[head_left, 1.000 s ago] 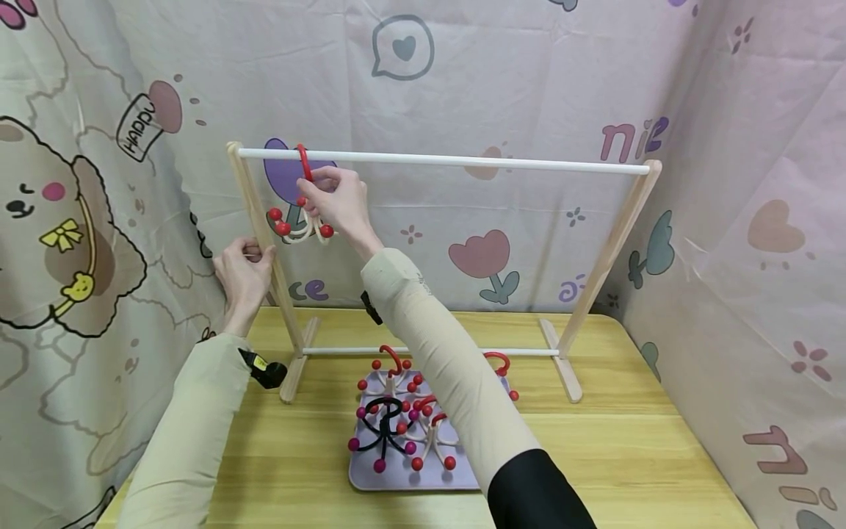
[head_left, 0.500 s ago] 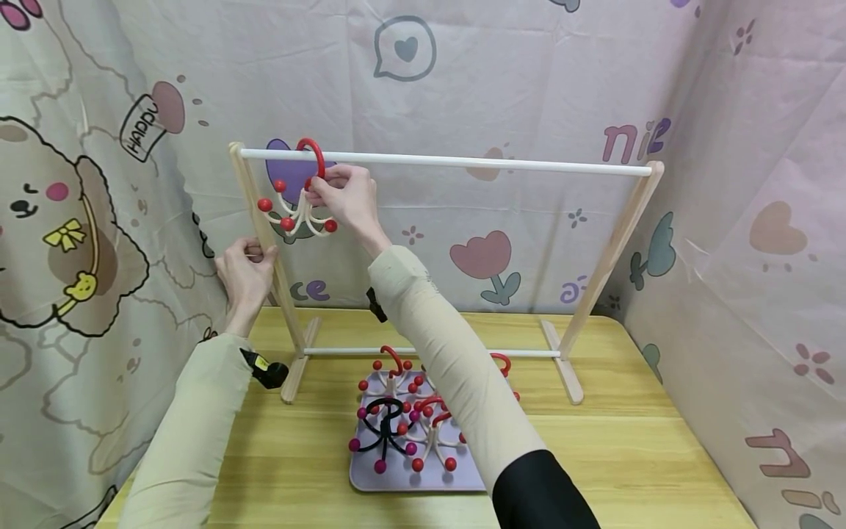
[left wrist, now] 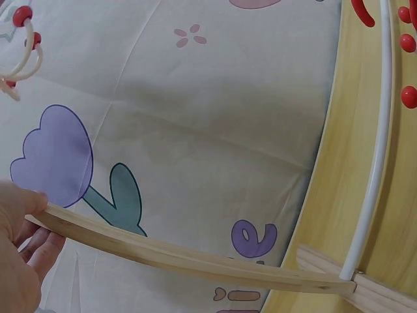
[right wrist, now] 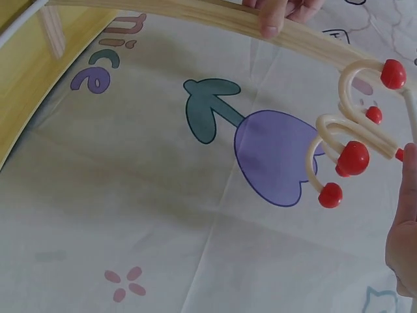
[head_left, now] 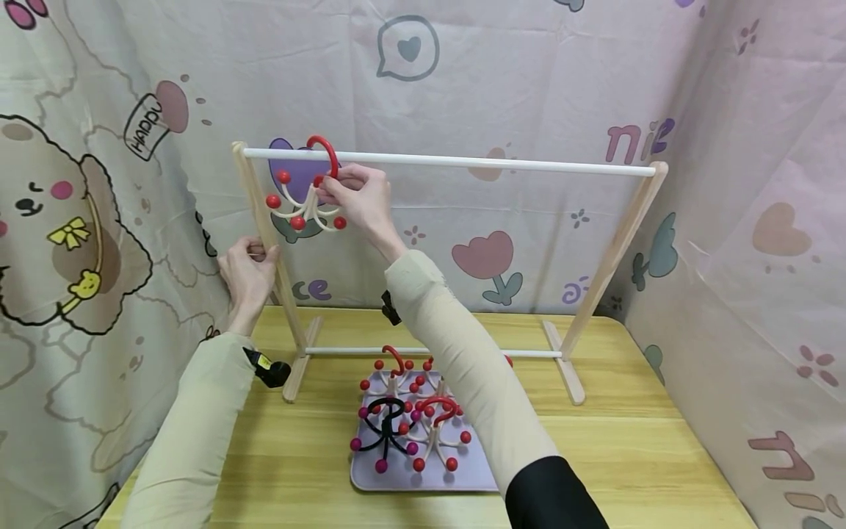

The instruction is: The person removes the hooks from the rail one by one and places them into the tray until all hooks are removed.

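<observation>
My right hand (head_left: 363, 202) pinches a claw-shaped hanger (head_left: 311, 200) at the base of its red hook. Cream curved arms with red ball tips spread below. The hook loops over the white top bar (head_left: 463, 162), close to its left end. In the right wrist view the ball-tipped arms (right wrist: 354, 158) show beside the fingers (right wrist: 409, 189). My left hand (head_left: 247, 278) holds the left wooden upright (head_left: 286, 294) of the rack. From the left wrist view, thumb and fingers lie on either side of that upright (left wrist: 163, 253).
A lilac tray (head_left: 472, 476) on the wooden table bears several similar red-hooked hangers (head_left: 434, 437) and a black hanger (head_left: 385, 430) with magenta tips. My right forearm covers its right part. The rack's lower bar (head_left: 350, 351) runs behind the tray. Patterned cloth (head_left: 410, 103) surrounds the table.
The right hand has moved a little rightward along the top bar with the hanger. The hook and arms have turned to show more broadside. The left hand stays on the upright.
</observation>
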Motion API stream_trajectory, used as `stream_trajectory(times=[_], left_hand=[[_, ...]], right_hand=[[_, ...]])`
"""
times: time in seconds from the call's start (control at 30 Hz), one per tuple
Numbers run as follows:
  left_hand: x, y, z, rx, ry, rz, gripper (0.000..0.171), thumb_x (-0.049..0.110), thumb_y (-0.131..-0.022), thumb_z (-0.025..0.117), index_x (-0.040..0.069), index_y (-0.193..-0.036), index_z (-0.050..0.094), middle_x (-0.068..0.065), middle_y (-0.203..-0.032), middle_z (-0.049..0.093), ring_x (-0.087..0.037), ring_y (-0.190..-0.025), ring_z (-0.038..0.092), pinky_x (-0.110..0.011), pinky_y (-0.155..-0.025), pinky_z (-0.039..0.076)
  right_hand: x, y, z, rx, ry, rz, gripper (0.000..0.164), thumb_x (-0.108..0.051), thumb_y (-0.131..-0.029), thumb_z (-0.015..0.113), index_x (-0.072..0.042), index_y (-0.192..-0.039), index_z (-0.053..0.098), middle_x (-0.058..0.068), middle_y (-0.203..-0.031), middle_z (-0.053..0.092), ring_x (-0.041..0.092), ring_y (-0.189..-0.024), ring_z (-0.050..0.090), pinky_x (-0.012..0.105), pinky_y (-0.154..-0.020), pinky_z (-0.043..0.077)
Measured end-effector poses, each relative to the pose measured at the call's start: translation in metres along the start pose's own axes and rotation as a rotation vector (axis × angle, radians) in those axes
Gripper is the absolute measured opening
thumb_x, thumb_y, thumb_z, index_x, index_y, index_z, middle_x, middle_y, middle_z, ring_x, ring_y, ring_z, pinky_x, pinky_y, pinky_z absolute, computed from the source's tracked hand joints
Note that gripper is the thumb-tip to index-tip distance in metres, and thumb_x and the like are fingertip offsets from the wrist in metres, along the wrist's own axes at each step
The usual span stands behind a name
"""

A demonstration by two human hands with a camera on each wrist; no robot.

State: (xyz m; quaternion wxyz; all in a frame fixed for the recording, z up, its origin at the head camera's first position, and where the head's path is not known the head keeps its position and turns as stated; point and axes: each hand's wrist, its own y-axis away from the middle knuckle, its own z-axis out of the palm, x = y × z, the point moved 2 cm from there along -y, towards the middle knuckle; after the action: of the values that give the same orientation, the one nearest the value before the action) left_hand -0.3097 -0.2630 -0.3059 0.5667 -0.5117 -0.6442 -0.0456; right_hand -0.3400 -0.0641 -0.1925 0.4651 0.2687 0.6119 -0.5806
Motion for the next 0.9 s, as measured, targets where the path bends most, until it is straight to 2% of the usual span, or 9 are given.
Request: stream_trajectory(times=[0.1,0.23,0.37,0.67,0.77,0.9], left_hand=[[-0.001,0.000,0.001,-0.008,0.000,-0.019,0.029,0.018,-0.093,0.066,-0.006,-0.109,0.067,-0.025,-0.104,0.067,-0.037,-0.114,0.047,-0.049,-0.109,0.027],[-0.001,0.001,0.002,-0.008,0.001,-0.035,0.029,0.019,-0.093,0.067,-0.006,-0.109,0.067,-0.023,-0.105,0.067,-0.037,-0.114,0.046,-0.048,-0.109,0.028],[-0.002,0.000,0.001,-0.020,-0.004,-0.054,0.030,0.021,-0.094,0.066,-0.004,-0.111,0.067,-0.019,-0.105,0.066,-0.036,-0.116,0.046,-0.047,-0.107,0.029],[-0.001,-0.002,-0.002,-0.006,0.009,-0.051,0.028,0.020,-0.094,0.067,-0.005,-0.109,0.066,-0.010,-0.096,0.063,-0.034,-0.116,0.046,-0.047,-0.110,0.027],[-0.001,-0.001,-0.002,-0.009,0.000,-0.066,0.029,0.021,-0.094,0.067,-0.003,-0.110,0.066,-0.008,-0.096,0.062,-0.030,-0.113,0.043,-0.046,-0.109,0.027],[0.001,0.002,0.002,-0.028,0.001,-0.080,0.030,0.022,-0.095,0.066,-0.003,-0.112,0.066,-0.016,-0.104,0.065,-0.032,-0.115,0.043,-0.046,-0.106,0.029]], right_hand=[[0.001,0.004,-0.009,-0.010,-0.009,-0.013,0.016,0.006,-0.091,0.065,0.016,-0.104,0.068,0.032,-0.102,0.073,0.039,-0.090,0.075,0.034,-0.079,0.062],[0.002,0.015,-0.026,-0.027,0.002,-0.027,0.016,0.007,-0.090,0.066,0.017,-0.103,0.068,0.032,-0.101,0.073,0.024,-0.076,0.077,0.033,-0.076,0.062],[0.002,0.033,-0.050,-0.043,-0.004,-0.044,0.016,0.008,-0.090,0.066,0.017,-0.103,0.067,0.034,-0.102,0.072,0.011,-0.070,0.074,0.035,-0.077,0.062],[0.005,0.076,-0.096,-0.094,0.025,-0.089,0.019,0.006,-0.091,0.066,0.020,-0.105,0.065,0.037,-0.102,0.070,0.010,-0.075,0.076,0.038,-0.081,0.061],[0.008,0.090,-0.109,-0.097,0.052,-0.081,0.018,0.006,-0.091,0.067,0.019,-0.103,0.065,0.032,-0.101,0.072,0.010,-0.077,0.077,0.038,-0.081,0.061],[0.011,0.118,-0.140,-0.091,0.101,-0.069,0.017,0.004,-0.090,0.068,0.018,-0.100,0.066,0.017,-0.093,0.078,0.011,-0.077,0.077,0.035,-0.079,0.062]])
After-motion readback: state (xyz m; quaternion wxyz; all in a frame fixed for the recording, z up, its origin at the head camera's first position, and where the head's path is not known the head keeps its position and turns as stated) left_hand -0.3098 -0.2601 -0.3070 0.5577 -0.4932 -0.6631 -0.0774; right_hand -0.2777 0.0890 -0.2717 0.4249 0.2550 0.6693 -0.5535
